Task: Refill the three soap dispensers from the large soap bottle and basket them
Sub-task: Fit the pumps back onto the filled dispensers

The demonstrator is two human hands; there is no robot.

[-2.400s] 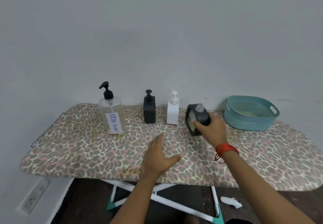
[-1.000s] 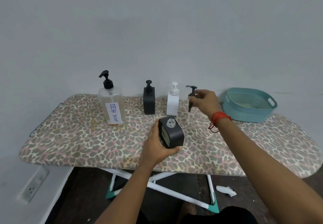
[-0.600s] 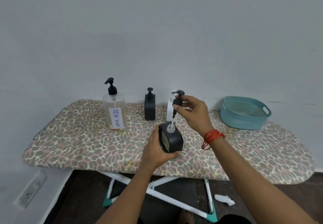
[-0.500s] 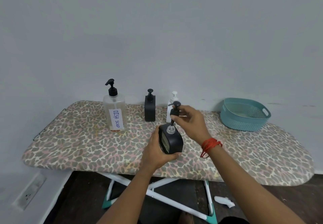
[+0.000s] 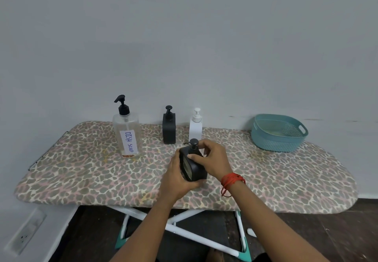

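Down since a moment ago, the black plastic pump head [image 5: 194,141] sits on the square black dispenser [image 5: 195,171]; my left hand [image 5: 176,180] grips its body, and my right hand [image 5: 213,160] pinches the pump.

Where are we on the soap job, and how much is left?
Done: nothing basketed; the basket holds no dispenser. In hand: left hand holds a black dispenser, right hand grips its pump. Left: the second black dispenser and white dispenser stand capped at the back.

Over the ironing board [image 5: 81,169], the left hand [image 5: 176,182] gripped a black dispenser [image 5: 197,170] while the right hand [image 5: 213,160] pinched its pump [image 5: 194,141].
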